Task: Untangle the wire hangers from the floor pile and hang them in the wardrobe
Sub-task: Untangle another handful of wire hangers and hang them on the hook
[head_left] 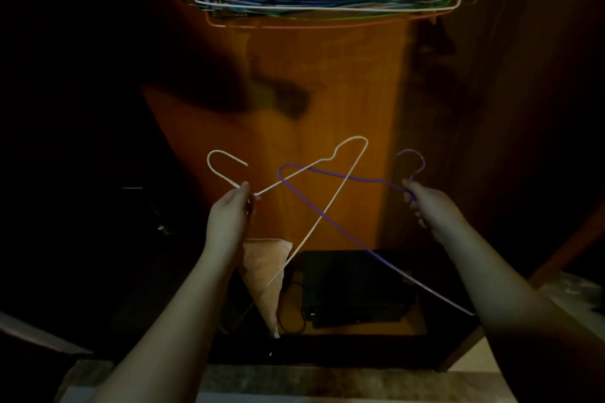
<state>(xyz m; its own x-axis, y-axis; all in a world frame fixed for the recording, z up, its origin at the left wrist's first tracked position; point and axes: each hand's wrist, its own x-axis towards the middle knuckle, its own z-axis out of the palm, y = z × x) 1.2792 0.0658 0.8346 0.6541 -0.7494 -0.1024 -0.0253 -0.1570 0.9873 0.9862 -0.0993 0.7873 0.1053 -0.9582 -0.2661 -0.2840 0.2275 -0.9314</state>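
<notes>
Both our hands are up in front of the open wardrobe, one hanger each. Left hand (pixel 229 216) grasps the white wire hanger (pixel 314 216) at its neck, just under the hook; its triangle tips away to the right and down. Right hand (pixel 432 206) is clenched round the neck of the purple wire hanger (pixel 327 216), hook poking up above the fingers, frame running left and down. The two frames cross between our hands, each wire passing through the other's triangle, so they look interlocked there. Well above both hands, a bunch of multicoloured wire hangers (pixel 327 5) hangs inside the wardrobe against its orange-brown wooden back panel (pixel 327 91). Below the hands, on the wardrobe floor: a tan cone-shaped paper bag (pixel 265 275) under the left hand, a dark flat box (pixel 353 288) just right of it.
</notes>
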